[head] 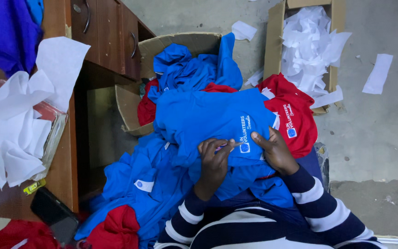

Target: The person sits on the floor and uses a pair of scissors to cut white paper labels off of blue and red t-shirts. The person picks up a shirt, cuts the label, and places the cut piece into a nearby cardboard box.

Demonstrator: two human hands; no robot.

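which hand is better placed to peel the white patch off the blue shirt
Left hand: its fingertips already pinch at the white patch on the blue shirt. The right hand lies flat beside it, pressing the cloth.

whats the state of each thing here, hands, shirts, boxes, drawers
left hand: fingers curled, pinching something small on the blue shirt
right hand: flat, pressing the blue shirt
blue shirt: spread over the lap pile, badge up
red shirt: lying under the blue one
near cardboard box: open, holding shirts
far cardboard box: open, full of white paper
desk drawers: shut
phone: screen dark
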